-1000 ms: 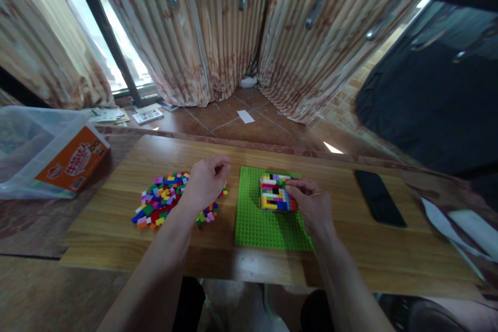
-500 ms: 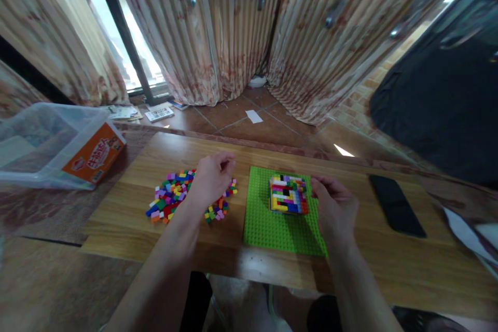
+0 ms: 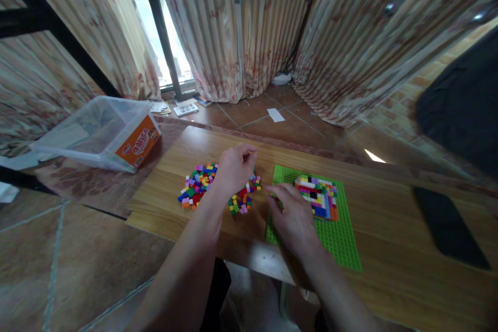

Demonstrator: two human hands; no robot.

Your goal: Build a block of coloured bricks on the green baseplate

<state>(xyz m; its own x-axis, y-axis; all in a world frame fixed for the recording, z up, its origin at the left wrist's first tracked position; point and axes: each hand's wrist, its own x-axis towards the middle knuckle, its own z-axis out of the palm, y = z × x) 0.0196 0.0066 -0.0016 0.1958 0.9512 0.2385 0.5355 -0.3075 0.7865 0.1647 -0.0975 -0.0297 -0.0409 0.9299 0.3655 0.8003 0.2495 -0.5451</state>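
My left hand (image 3: 236,170) is over the pile of small coloured building bricks (image 3: 200,182), its fingers curled in. Whatever those fingers hold, if anything, is hidden. My right hand (image 3: 292,216) reaches across the left part of the green baseplate (image 3: 342,244), thumb and fingertips pointing left toward the bricks. Its thumb and forefinger are apart, and I see nothing between them. On the baseplate stands a block built of many-coloured bricks (image 3: 321,197), just right of my right hand, which partly covers its left side in this view.
A wooden table (image 3: 385,228) carries all of this. A dark phone-like slab (image 3: 449,225) lies on its right part. Beyond the left end sits a clear plastic bin (image 3: 97,129) with an orange label. Curtains (image 3: 218,36) hang behind the table.
My right hand has moved left from the right side of the brick block to the baseplate's left part. My left hand stays over the pile. The view has turned left.
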